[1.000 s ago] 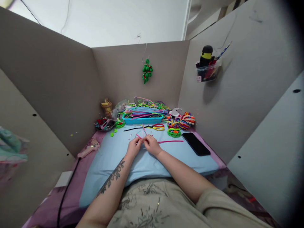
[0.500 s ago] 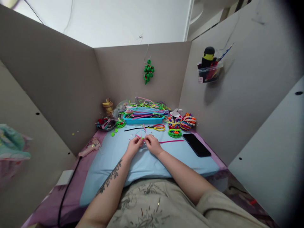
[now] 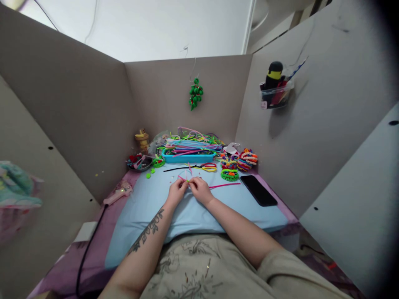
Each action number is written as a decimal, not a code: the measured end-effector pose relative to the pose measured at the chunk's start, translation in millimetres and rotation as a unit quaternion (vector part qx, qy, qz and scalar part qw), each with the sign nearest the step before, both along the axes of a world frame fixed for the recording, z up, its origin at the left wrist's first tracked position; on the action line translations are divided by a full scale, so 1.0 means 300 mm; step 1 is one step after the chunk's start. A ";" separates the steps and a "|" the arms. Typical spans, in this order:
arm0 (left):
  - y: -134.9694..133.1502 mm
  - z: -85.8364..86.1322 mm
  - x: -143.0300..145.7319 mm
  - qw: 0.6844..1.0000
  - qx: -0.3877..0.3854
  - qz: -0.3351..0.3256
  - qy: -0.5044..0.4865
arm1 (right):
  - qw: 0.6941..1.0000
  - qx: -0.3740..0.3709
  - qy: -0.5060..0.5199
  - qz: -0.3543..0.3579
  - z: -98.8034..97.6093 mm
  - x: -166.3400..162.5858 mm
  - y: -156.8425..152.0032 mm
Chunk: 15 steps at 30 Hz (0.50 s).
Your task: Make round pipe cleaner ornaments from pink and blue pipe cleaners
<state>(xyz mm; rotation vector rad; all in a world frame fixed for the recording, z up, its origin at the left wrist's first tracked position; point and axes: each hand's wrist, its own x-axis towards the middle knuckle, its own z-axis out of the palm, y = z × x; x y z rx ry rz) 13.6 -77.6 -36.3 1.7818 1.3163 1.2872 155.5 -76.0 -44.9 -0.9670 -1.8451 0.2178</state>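
Over the blue cloth (image 3: 149,211), my left hand (image 3: 177,190) and my right hand (image 3: 200,189) meet with fingertips pinched together. Between them is a pink pipe cleaner (image 3: 181,178) with a small green bit at the fingertips; its exact shape is too small to make out. Pale pieces stick up just behind the fingers. A longer magenta pipe cleaner (image 3: 226,185) lies on the cloth beyond my right wrist. Scissors (image 3: 209,167) with red and yellow handles rest behind my hands, beside a black pipe cleaner (image 3: 174,169).
A blue tray (image 3: 188,159) heaped with pipe cleaners stands at the back. To the right are a green-rimmed craft piece (image 3: 230,175), a striped ball (image 3: 247,160) and a phone (image 3: 258,190). At left lie a glue gun (image 3: 120,193) and a dark bowl (image 3: 139,165).
Both hands stay pinched together in nearly the same place, with only a slight shift of the fingers. The whole view has moved a little; the surrounding things look unchanged.
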 end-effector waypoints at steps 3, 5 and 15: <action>0.015 -0.016 -0.010 0.999 -0.026 -0.014 -0.036 | 1.000 0.003 0.013 -0.016 0.000 0.003 0.005; 0.022 -0.026 -0.012 0.996 -0.044 -0.038 -0.071 | 1.000 0.003 0.012 -0.024 -0.002 0.006 0.009; 0.026 -0.037 -0.003 0.982 -0.086 -0.025 -0.164 | 0.990 -0.031 -0.065 -0.119 0.003 0.005 -0.015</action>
